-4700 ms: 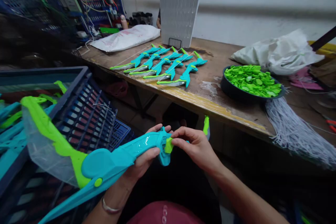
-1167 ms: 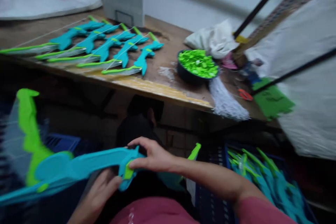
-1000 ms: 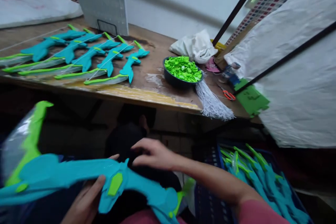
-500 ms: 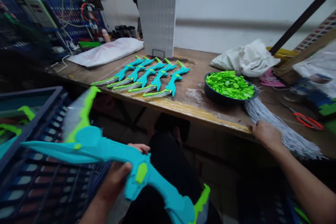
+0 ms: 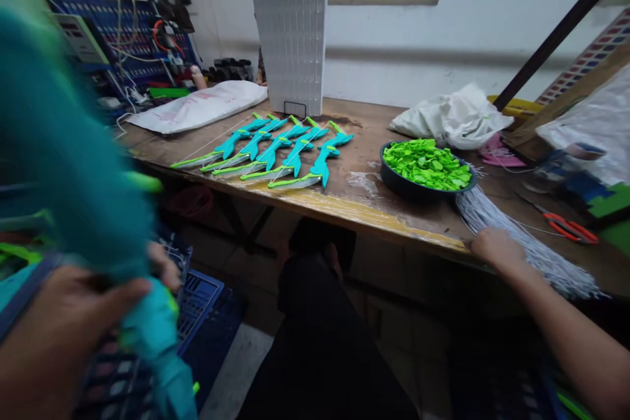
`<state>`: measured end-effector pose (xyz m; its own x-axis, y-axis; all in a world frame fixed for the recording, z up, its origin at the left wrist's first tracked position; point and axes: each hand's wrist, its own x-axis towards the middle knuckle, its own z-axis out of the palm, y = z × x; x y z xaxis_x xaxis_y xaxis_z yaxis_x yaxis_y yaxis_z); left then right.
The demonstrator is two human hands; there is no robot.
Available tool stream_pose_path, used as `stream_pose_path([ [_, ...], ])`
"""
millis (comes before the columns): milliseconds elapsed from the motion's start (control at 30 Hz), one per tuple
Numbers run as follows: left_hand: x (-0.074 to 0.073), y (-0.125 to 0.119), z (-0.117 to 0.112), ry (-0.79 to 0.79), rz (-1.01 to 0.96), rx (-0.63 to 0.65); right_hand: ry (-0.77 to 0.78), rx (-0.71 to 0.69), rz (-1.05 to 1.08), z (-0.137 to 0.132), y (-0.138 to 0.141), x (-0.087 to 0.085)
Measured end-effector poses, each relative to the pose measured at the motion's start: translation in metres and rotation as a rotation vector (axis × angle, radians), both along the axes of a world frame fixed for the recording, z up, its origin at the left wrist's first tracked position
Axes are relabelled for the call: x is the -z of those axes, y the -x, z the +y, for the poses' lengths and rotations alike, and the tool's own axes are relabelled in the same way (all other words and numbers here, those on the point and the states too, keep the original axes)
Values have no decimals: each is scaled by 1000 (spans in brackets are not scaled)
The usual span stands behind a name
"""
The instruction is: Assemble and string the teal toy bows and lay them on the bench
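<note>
My left hand (image 5: 73,321) is wrapped round the middle of a teal toy bow (image 5: 98,177) with lime-green parts. The bow is raised at the left, close to the camera, its upper part smeared by motion. My right hand (image 5: 497,251) is curled at the front edge of the wooden table (image 5: 374,210), its fingers bent against the edge. Just beyond that hand lies a bundle of grey-white strings (image 5: 522,243). Several strung toy bows (image 5: 322,157) of the same kind lie side by side on the table.
A dark bowl (image 5: 418,191) of lime-green plastic pieces stands near the strings. Orange-handled scissors (image 5: 571,228) lie farther right. White sacks (image 5: 201,105) and a grey ribbed panel (image 5: 290,46) are farther back. Blue plastic crates (image 5: 199,302) stand at lower left.
My left hand has swung the toy bow left and turned it more upright, nearer the camera. My right hand stays at the table edge. The view has shifted slightly.
</note>
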<state>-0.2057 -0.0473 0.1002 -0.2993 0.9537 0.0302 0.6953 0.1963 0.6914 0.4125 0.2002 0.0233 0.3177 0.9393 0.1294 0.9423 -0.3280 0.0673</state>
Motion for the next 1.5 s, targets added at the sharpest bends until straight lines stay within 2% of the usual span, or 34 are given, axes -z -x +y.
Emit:
stream_pose_path([
  [67,14,-42,5,115,-237,8,47,8,-16,-8,6,3],
  [133,33,-81,11,244,-290,119,77,-7,-30,-18,11,4],
  [267,71,-139,16,401,-171,376,113,-71,-30,-40,13,4],
  [367,86,-165,16,454,-57,544,91,-63,-27,-52,11,5],
  [500,90,-188,23,479,-88,667,68,-18,7,-55,4,9],
  [733,103,-206,54,652,-585,730,49,-8,151,-53,-16,14],
  [867,109,-216,72,679,-658,781,-5,14,257,-51,-23,17],
  [1000,104,-230,87,690,-691,844,-85,62,363,-52,-27,12],
  [1100,100,-241,96,673,-750,870,-174,66,444,-63,-23,7],
  [1167,101,-249,102,693,-839,845,-224,52,497,-79,-9,9],
  [1233,105,-256,106,724,-937,804,-254,-19,599,-102,16,17],
  [1267,109,-259,109,733,-971,787,-263,-82,671,-117,33,23],
  [1367,122,-266,113,725,-1011,775,-259,-407,1017,-168,93,46],
  [1433,131,-266,114,730,-1023,782,-104,-554,1145,-203,133,62],
  [1500,138,-262,113,737,-1036,789,40,-612,1229,-233,164,77],
])
